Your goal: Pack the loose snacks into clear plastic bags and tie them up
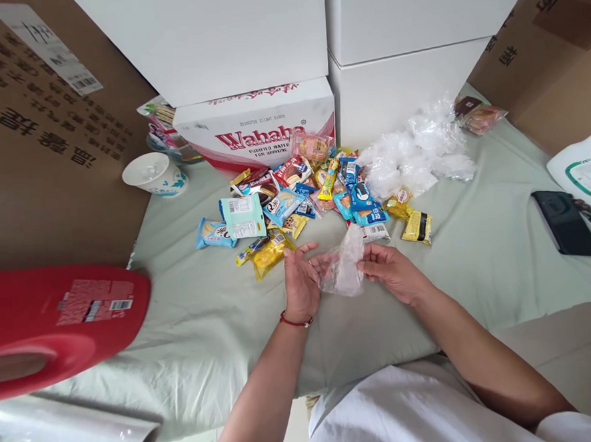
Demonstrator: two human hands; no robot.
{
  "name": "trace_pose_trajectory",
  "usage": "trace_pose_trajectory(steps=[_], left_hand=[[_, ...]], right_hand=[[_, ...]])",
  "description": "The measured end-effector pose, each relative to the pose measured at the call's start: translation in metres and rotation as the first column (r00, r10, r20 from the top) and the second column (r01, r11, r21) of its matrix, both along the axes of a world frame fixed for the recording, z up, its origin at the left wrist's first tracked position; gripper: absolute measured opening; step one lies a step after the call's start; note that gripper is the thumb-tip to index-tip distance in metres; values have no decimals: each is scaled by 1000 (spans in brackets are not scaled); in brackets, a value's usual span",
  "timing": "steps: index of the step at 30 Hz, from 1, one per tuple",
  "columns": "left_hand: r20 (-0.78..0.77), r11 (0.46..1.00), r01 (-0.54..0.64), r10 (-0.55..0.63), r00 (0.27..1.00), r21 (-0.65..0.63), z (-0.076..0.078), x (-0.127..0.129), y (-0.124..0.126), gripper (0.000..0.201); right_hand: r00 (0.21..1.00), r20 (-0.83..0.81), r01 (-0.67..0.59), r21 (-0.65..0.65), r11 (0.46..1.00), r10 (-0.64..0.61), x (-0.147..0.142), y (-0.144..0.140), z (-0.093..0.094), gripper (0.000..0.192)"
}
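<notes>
While both hands (346, 274) hold it, clear bag (343, 268), apparently empty

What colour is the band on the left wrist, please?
Red, a thin band seen in the head view.

The person wore a white top (412, 407), seen at the lower right of the frame. Both forearms were bare. A thin red bracelet (296, 322) circled the left wrist, lower centre.
</notes>
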State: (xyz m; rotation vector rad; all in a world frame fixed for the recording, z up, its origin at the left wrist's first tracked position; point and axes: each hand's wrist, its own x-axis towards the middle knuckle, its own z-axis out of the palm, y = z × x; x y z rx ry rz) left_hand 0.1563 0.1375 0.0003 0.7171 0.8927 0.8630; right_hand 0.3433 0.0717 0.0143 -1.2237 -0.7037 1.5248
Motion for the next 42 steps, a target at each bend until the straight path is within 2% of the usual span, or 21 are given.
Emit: trace_pose_trajectory(steps=[3,5,6,8,10,11,14,16,17,19,21,22,26,28,31,33,35,37,39,40,42], left_hand=[[-152,989,150,-150,977,-11,-2,0,1,58],[-205,984,177,-170,964,20,-5,1,0,48],[-203,990,137,-126,971,39,-5,1,0,45],[-163,997,-18,31,986,76,-6,3,1,43],[-85,981,-172,179,980,85,-6,4,2,45],[-51,976,-203,208,977,83,-5,4,2,46],[21,990,-128,127,992,65,-3,5,0,47],[29,995,-50,48,998,82,-4,5,-4,46],[15,994,-31,29,999,108,-5,5,-5,45],[-42,982,-30,38,998,186,-10,5,-7,42],[-97,965,-54,81,992,257,-15,4,-6,39],[-114,956,-76,113,987,283,-17,4,-5,38],[-145,942,-162,211,967,296,-20,2,0,43],[-175,959,-131,179,968,253,-18,1,0,49],[-242,982,21,26,970,189,-14,-1,-1,54],[-284,972,144,-88,955,184,-11,-2,-2,52],[-313,951,224,-151,938,215,-8,-3,-3,48],[-323,931,246,-153,934,269,-6,-4,-5,44],[-332,917,236,-125,935,321,-5,-4,-6,41],[-337,914,214,-92,937,345,-5,-4,-6,40],[-343,909,138,5,939,394,-7,-3,-6,37]], right_hand=[[993,81,-83,13,996,82,0,-6,-2,38],[985,156,-78,23,997,73,1,-10,-3,38],[977,207,-58,25,998,52,3,-13,-3,37],[952,305,-22,23,999,14,10,-19,-3,36],[935,352,-40,20,999,30,19,-24,0,36],[932,361,-55,28,998,41,24,-25,2,36],[945,326,12,88,996,-40,34,-18,7,37],[975,190,101,93,991,-117,33,-7,9,45],[988,102,107,79,991,-115,30,-1,10,52],[1000,-8,23,59,998,-23,21,10,10,61],[998,22,-56,66,996,55,12,17,9,55],[997,63,-54,72,996,50,8,19,7,50],[978,161,115,108,987,-132,7,15,-3,42],[969,181,146,139,979,-170,12,12,-6,39],[958,215,138,234,962,-189,17,7,-6,33],[958,223,107,304,947,-179,20,4,-2,30],[978,175,55,327,943,-117,22,2,3,29],[997,82,-22,296,955,-3,23,-1,6,35],[996,41,-90,251,964,83,24,-3,6,53],[993,66,-107,237,966,94,24,-5,5,59],[984,168,-98,237,967,58,24,-8,3,50]])
